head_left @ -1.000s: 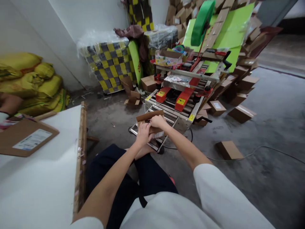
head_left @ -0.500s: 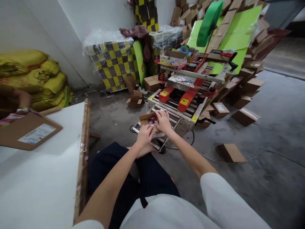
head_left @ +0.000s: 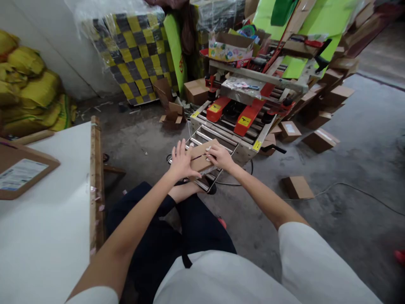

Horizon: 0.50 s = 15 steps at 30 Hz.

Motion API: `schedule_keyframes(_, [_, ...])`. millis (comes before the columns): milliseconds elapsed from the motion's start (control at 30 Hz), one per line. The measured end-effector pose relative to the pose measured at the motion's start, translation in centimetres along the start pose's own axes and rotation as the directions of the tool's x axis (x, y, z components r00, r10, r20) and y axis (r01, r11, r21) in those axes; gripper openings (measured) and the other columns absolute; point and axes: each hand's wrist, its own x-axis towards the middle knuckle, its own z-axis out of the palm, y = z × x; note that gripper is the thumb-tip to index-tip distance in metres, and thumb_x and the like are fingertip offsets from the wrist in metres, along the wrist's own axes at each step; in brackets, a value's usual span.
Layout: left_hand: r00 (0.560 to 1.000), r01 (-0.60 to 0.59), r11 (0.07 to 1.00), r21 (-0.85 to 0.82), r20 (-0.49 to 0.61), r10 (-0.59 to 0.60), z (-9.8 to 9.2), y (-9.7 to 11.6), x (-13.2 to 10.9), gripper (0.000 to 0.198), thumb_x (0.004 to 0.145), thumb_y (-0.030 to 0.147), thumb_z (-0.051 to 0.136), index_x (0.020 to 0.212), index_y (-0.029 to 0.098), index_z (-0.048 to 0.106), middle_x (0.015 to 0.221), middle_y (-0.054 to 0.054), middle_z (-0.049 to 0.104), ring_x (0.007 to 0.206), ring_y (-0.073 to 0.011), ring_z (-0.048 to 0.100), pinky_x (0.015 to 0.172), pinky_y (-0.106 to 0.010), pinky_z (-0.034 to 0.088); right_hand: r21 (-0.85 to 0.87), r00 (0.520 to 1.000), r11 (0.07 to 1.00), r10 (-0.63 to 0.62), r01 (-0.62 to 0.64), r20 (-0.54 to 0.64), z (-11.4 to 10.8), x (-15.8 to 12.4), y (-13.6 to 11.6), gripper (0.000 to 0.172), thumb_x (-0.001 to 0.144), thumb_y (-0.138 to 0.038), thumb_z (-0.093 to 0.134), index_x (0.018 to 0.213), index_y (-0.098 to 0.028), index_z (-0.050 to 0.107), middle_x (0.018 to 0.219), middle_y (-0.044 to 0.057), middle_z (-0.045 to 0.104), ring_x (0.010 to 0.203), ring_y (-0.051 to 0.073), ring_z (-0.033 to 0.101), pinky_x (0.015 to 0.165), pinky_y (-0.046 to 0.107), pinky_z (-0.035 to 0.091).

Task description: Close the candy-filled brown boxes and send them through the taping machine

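A small brown cardboard box (head_left: 200, 157) lies on the near rollers of a carton-sealing machine (head_left: 232, 126). My left hand (head_left: 181, 161) is flat against the box's left side, fingers spread. My right hand (head_left: 220, 156) rests on the box's right top edge with the fingers bent over the closed flaps. Both forearms reach out over my dark-trousered knees. The machine has red guide plates with yellow labels and a tape head above.
A white table (head_left: 47, 228) with a wooden edge stands at the left, with a flat labelled carton (head_left: 19, 171) on it. Small boxes (head_left: 297, 187) lie on the concrete floor at the right, a cable runs past them. Yellow sacks (head_left: 28, 84) and checkered wrapped stacks (head_left: 139, 55) stand behind.
The box's flap was up and is now folded shut. My left hand has opened flat against the box's side; my right hand has moved onto its top. The view has dipped lower.
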Motion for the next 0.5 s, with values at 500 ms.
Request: schedule_keyframes(500, [0.947,0.204,0.94,-0.274,0.298,-0.118,0.2,0.9,1.3,0.097,0.068,0.037,0.079,0.153,0.015,0.037,0.133,-0.022,0.051,0.124,-0.0412,0.051,0.101,-0.051,0.046,0.002,0.945,0.952,0.303,-0.305,0.121,2.7,-2.2,-7.6,0.088,0.092,-0.063,0.047,0.16,-0.017,0.017,0.166,0.022,0.006,0.153,0.044,0.003,0.115,0.072,0.014])
